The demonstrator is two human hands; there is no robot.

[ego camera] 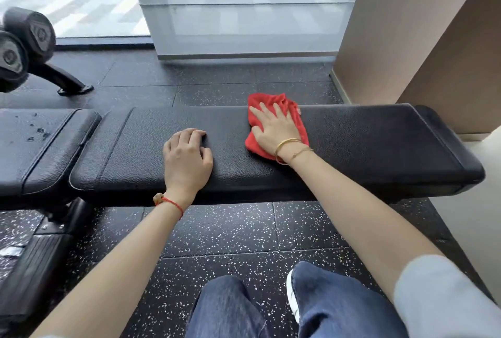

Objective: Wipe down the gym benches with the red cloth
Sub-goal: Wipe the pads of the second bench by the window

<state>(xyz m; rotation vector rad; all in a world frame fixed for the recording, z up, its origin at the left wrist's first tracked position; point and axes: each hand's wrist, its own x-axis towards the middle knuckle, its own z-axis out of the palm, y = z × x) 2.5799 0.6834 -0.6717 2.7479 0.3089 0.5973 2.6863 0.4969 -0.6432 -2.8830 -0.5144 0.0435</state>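
One red cloth (273,123) lies bunched on the black padded bench (352,145), and the right hand (275,127) presses flat on top of it. Its fingers (264,111) are straight and spread, pointing toward the far edge of the surface; red folds show past the fingertips, to their right and under the wrist. The cloth sits toward the far edge, right of the middle of this long pad.

The left hand (187,156) rests on the same pad, well to the left of the cloth and apart from it. Its fingers are curled under, knuckles up, holding nothing — the thumb lies against the surface on the side nearest the cloth.

Two pads are in view: the long one under both hands, and a second, shorter seat pad (40,142) just beyond its left end, with a narrow gap between them. That seat pad has several scuffs or chips near its far edge.

Two dumbbells (24,39) sit on a rack (67,80) at the far left, their round black ends facing the camera; the embossed marks on them are too blurred to read. No other writing can be made out.

The right wrist carries two gold bangles (288,146); the left wrist has one red string bracelet (169,202) with a bead. Below the bench — blue jeans (339,305), one white shoe (292,297) and black speckled rubber floor (230,232).
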